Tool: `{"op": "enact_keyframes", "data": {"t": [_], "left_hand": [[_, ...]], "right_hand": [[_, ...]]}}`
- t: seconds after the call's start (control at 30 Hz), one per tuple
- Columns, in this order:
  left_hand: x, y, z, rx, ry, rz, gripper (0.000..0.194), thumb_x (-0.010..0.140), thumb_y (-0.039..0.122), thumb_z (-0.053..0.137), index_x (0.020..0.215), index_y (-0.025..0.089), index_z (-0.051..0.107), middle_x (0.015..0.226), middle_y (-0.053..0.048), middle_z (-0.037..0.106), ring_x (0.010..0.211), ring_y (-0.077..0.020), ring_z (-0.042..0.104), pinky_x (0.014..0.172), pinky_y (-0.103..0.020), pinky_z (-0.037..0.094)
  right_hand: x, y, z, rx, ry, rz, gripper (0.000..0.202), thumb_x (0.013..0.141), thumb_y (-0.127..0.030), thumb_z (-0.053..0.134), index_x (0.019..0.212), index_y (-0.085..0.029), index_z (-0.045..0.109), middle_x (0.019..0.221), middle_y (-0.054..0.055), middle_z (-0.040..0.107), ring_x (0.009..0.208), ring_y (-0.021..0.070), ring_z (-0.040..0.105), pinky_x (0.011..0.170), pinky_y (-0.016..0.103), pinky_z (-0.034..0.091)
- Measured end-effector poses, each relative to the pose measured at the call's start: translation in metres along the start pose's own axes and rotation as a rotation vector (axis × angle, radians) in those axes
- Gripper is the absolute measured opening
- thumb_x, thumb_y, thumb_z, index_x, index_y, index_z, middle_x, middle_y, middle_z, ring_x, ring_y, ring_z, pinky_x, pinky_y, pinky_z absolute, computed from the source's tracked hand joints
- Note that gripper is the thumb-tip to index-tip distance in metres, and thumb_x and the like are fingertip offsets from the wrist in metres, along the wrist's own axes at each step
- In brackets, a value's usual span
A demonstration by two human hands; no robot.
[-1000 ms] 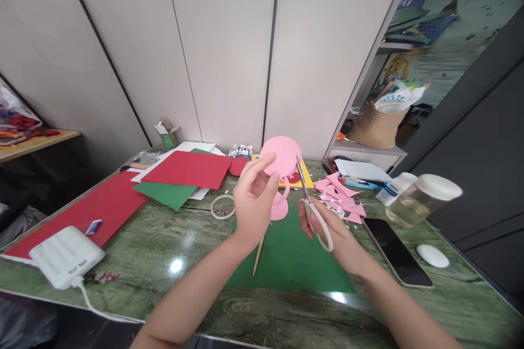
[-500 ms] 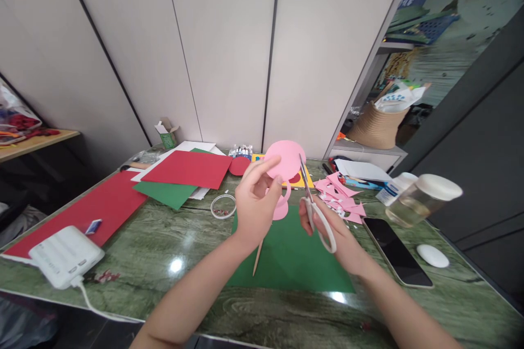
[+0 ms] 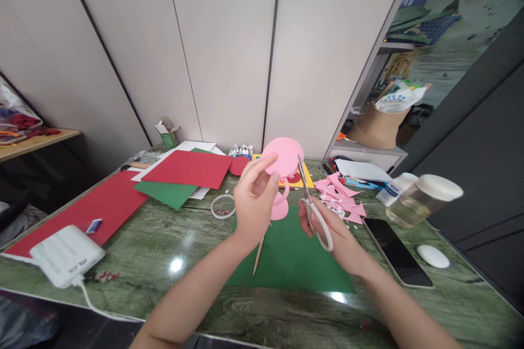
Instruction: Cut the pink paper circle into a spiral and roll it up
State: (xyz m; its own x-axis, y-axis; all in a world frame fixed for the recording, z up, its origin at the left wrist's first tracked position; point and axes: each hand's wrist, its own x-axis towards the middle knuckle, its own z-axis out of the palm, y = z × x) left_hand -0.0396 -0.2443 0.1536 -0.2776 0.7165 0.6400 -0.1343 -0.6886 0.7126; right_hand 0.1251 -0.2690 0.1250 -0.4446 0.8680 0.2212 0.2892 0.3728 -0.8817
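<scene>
My left hand (image 3: 256, 196) pinches a round pink paper disc (image 3: 284, 154) above the table, thumb in front and fingers behind. A narrow curled pink strip (image 3: 285, 190) hangs under the disc. My right hand (image 3: 327, 223) grips scissors (image 3: 317, 215) with white handles, their blades pointing up at the disc's right edge. Beneath the hands lies a green paper sheet (image 3: 303, 262), with another pink piece (image 3: 280, 209) at its far edge. A thin wooden stick (image 3: 258, 256) rests on the sheet, its upper end partly hidden by my left hand.
Pink scraps (image 3: 341, 196) lie right of the scissors, near a phone (image 3: 397, 253) and a lidded jar (image 3: 423, 202). Leftward are a tape roll (image 3: 223, 206), red paper (image 3: 184, 168) and a white power adapter (image 3: 67, 256). Cabinet doors (image 3: 225, 54) stand behind.
The pink disc and my left hand have shifted slightly up and left. The scissors have moved slightly left with my right hand, staying at the disc's right edge.
</scene>
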Motion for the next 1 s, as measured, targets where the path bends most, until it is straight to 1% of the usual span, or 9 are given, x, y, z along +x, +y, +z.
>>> {"op": "enact_keyframes", "data": {"t": [0.17, 0.3, 0.37, 0.47, 0.57, 0.67, 0.87, 1.0], "left_hand": [[0.0001, -0.0002, 0.0004, 0.019, 0.008, -0.012, 0.028, 0.078, 0.017, 0.061, 0.105, 0.024, 0.064, 0.106, -0.005, 0.059, 0.097, -0.0149, 0.057, 0.080, -0.027, 0.051], [0.0004, 0.0011, 0.0008, 0.010, -0.010, -0.021, 0.027, 0.077, 0.016, 0.061, 0.103, 0.023, 0.065, 0.104, -0.006, 0.059, 0.090, -0.0137, 0.057, 0.071, -0.024, 0.051], [0.0004, 0.0020, 0.0010, 0.012, -0.015, -0.013, 0.027, 0.076, 0.016, 0.061, 0.102, 0.023, 0.066, 0.101, -0.005, 0.059, 0.086, -0.0123, 0.058, 0.069, -0.022, 0.051], [-0.0003, 0.0025, 0.0011, 0.018, -0.017, -0.001, 0.027, 0.076, 0.015, 0.061, 0.102, 0.023, 0.066, 0.100, -0.005, 0.060, 0.087, -0.0121, 0.058, 0.070, -0.022, 0.051], [-0.0010, 0.0020, 0.0009, 0.008, -0.019, -0.009, 0.027, 0.077, 0.016, 0.061, 0.103, 0.023, 0.065, 0.103, -0.006, 0.060, 0.094, -0.0142, 0.058, 0.074, -0.023, 0.051], [-0.0011, 0.0016, 0.0006, 0.013, -0.016, -0.023, 0.026, 0.077, 0.018, 0.061, 0.103, 0.023, 0.065, 0.103, -0.006, 0.060, 0.096, -0.0152, 0.058, 0.076, -0.025, 0.051], [-0.0005, 0.0007, 0.0007, 0.009, 0.017, -0.040, 0.025, 0.078, 0.020, 0.060, 0.102, 0.023, 0.065, 0.103, -0.006, 0.062, 0.094, -0.0143, 0.059, 0.081, -0.027, 0.051], [-0.0006, -0.0002, 0.0010, 0.007, 0.020, -0.028, 0.026, 0.079, 0.020, 0.060, 0.105, 0.023, 0.064, 0.108, -0.006, 0.061, 0.099, -0.0150, 0.057, 0.084, -0.028, 0.050]], "right_hand": [[0.0010, 0.0001, 0.0007, -0.009, 0.002, 0.000, 0.031, 0.094, -0.049, 0.029, 0.094, -0.023, 0.045, 0.068, -0.003, 0.044, 0.064, 0.0151, 0.037, 0.062, 0.030, 0.029], [0.0013, -0.0027, 0.0007, -0.001, 0.008, -0.019, 0.033, 0.093, -0.051, 0.029, 0.091, -0.022, 0.044, 0.067, -0.003, 0.043, 0.064, 0.0154, 0.037, 0.063, 0.031, 0.028], [0.0013, -0.0039, 0.0007, 0.006, 0.017, -0.022, 0.032, 0.093, -0.051, 0.030, 0.088, -0.022, 0.043, 0.067, -0.003, 0.043, 0.064, 0.0153, 0.037, 0.063, 0.031, 0.028], [0.0011, -0.0048, 0.0008, 0.017, 0.021, -0.018, 0.032, 0.093, -0.050, 0.030, 0.083, -0.021, 0.042, 0.068, -0.002, 0.043, 0.065, 0.0151, 0.038, 0.063, 0.030, 0.028], [0.0007, -0.0045, 0.0009, 0.026, 0.018, -0.018, 0.032, 0.094, -0.049, 0.029, 0.087, -0.021, 0.044, 0.067, -0.002, 0.044, 0.065, 0.0150, 0.038, 0.063, 0.030, 0.029], [0.0004, -0.0038, 0.0009, 0.026, 0.009, -0.016, 0.032, 0.094, -0.048, 0.028, 0.093, -0.022, 0.045, 0.067, -0.003, 0.044, 0.064, 0.0150, 0.038, 0.063, 0.030, 0.029], [-0.0001, -0.0030, 0.0001, 0.016, 0.000, -0.011, 0.031, 0.095, -0.047, 0.027, 0.094, -0.022, 0.045, 0.066, -0.003, 0.044, 0.062, 0.0148, 0.036, 0.061, 0.029, 0.029], [-0.0006, -0.0015, -0.0001, -0.002, 0.000, 0.003, 0.029, 0.095, -0.046, 0.028, 0.094, -0.022, 0.045, 0.066, -0.002, 0.044, 0.062, 0.0147, 0.037, 0.060, 0.028, 0.030]]}}
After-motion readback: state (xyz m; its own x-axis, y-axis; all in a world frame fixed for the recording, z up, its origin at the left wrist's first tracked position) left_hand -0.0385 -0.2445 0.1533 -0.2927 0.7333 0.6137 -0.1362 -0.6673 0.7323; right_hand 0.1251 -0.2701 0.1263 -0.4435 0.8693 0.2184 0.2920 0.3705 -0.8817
